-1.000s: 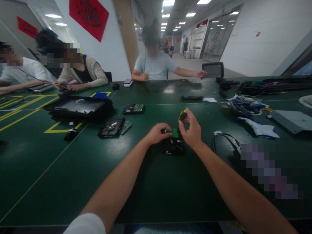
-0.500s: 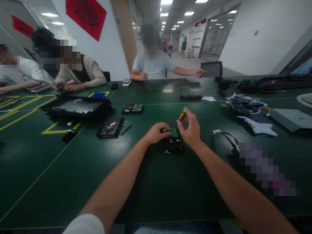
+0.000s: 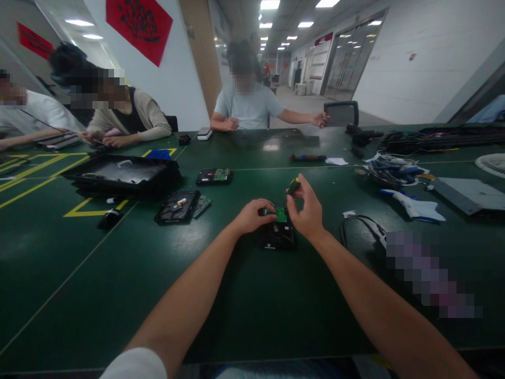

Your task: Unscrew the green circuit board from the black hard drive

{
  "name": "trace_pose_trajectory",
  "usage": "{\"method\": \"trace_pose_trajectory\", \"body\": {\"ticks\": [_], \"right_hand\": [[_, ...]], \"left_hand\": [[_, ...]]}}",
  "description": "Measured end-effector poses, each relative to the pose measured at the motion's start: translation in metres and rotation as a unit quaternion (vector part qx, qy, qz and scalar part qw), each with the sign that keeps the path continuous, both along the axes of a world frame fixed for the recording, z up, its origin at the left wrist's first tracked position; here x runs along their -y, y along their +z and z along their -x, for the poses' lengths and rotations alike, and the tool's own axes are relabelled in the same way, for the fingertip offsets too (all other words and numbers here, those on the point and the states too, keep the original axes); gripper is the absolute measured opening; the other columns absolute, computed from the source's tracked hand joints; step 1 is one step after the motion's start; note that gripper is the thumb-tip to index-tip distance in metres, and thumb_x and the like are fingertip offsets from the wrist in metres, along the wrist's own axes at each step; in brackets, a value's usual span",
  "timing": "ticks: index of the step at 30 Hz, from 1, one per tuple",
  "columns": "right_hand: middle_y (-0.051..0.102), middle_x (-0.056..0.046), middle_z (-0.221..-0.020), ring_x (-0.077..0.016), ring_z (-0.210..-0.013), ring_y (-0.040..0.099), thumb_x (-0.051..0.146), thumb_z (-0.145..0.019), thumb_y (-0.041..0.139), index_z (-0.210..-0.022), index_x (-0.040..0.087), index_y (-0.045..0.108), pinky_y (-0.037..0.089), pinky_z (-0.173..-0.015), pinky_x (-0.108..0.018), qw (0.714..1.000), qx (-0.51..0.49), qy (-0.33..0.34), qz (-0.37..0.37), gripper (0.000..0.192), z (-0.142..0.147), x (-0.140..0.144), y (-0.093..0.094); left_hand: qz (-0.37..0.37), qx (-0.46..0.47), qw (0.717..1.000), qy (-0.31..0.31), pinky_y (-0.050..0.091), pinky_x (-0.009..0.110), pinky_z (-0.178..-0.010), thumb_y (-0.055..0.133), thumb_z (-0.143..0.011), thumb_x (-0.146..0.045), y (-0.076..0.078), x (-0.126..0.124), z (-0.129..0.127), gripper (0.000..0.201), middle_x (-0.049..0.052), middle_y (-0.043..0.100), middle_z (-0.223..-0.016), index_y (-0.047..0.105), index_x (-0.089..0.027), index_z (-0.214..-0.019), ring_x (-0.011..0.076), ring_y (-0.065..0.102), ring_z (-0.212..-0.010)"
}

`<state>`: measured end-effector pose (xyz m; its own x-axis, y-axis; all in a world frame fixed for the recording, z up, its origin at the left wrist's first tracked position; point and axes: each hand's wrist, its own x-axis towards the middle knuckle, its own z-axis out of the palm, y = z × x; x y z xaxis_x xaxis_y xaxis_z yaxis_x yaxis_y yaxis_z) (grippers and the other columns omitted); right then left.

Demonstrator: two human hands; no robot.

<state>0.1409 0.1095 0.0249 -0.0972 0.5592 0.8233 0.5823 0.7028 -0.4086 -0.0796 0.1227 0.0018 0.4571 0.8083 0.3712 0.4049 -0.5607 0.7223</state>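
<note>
A black hard drive [image 3: 277, 236] with a green circuit board [image 3: 281, 214] on top lies on the dark green table [image 3: 244, 295] in front of me. My left hand [image 3: 252, 215] rests on the drive's far left corner and holds it down. My right hand [image 3: 306, 208] grips a small screwdriver with a yellow and black handle [image 3: 294, 185]. The screwdriver stands nearly upright over the circuit board. Its tip is hidden behind my fingers.
Another opened drive [image 3: 177, 206] and a loose board [image 3: 215, 176] lie to the left, beside a black tray [image 3: 120, 173]. A black cable [image 3: 361, 226], a white and blue glove [image 3: 414, 206] and tools lie to the right. Three people sit at the far side.
My right hand has turned the screwdriver handle slightly between its fingers. My left hand and the drive have stayed in place.
</note>
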Motion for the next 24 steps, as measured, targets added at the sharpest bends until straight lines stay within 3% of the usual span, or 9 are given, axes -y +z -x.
{"method": "trace_pose_trajectory", "body": {"ticks": [7, 12, 17, 21, 24], "right_hand": [[0.063, -0.012, -0.128, -0.0239, -0.093, 0.069, 0.034, -0.098, 0.061, -0.157, 0.031, 0.035, 0.065, -0.089, -0.049, 1.0, 0.008, -0.024, -0.009, 0.065, -0.0006, -0.0004, -0.0003], [0.06, -0.013, -0.137, -0.0244, -0.101, 0.07, 0.029, -0.1, 0.055, -0.161, 0.031, 0.027, 0.063, -0.093, -0.049, 1.0, 0.005, -0.008, 0.006, 0.067, -0.0012, 0.0007, 0.0009], [0.063, -0.011, -0.126, -0.0231, -0.095, 0.067, 0.032, -0.098, 0.061, -0.158, 0.031, 0.033, 0.065, -0.087, -0.047, 1.0, 0.003, -0.019, 0.0, 0.067, -0.0009, 0.0007, 0.0015], [0.062, -0.011, -0.131, -0.0233, -0.1, 0.069, 0.029, -0.1, 0.057, -0.161, 0.031, 0.027, 0.063, -0.094, -0.047, 1.0, 0.002, 0.0, 0.008, 0.068, -0.0008, 0.0009, 0.0008], [0.062, -0.011, -0.13, -0.0238, -0.097, 0.069, 0.032, -0.1, 0.056, -0.16, 0.032, 0.028, 0.064, -0.09, -0.048, 1.0, 0.003, -0.013, 0.012, 0.066, -0.0012, 0.0014, 0.0008]], "left_hand": [[0.001, 0.008, 1.0, 0.002, 0.047, 0.045, -0.11, 0.081, -0.082, -0.032, -0.002, -0.0006, -0.0007, 0.019, 0.007, 0.074, -0.118, 0.077, -0.024, -0.099, 0.0246, 0.068, -0.114], [0.004, 0.016, 1.0, -0.006, 0.047, 0.044, -0.109, 0.081, -0.082, -0.03, -0.0024, -0.0013, -0.0009, 0.018, 0.007, 0.074, -0.117, 0.077, -0.023, -0.098, 0.0237, 0.067, -0.114], [0.001, 0.005, 1.0, 0.003, 0.046, 0.045, -0.111, 0.082, -0.082, -0.032, -0.0054, -0.0028, 0.0001, 0.019, 0.006, 0.073, -0.119, 0.077, -0.024, -0.099, 0.0237, 0.066, -0.115], [0.002, 0.005, 1.0, -0.002, 0.046, 0.045, -0.11, 0.08, -0.083, -0.034, -0.0069, -0.0036, 0.0005, 0.02, 0.007, 0.072, -0.119, 0.077, -0.024, -0.101, 0.0238, 0.066, -0.115], [0.005, 0.004, 1.0, -0.001, 0.046, 0.046, -0.11, 0.08, -0.083, -0.035, -0.007, -0.0035, 0.0004, 0.021, 0.007, 0.072, -0.12, 0.076, -0.024, -0.101, 0.0239, 0.066, -0.115]]}}
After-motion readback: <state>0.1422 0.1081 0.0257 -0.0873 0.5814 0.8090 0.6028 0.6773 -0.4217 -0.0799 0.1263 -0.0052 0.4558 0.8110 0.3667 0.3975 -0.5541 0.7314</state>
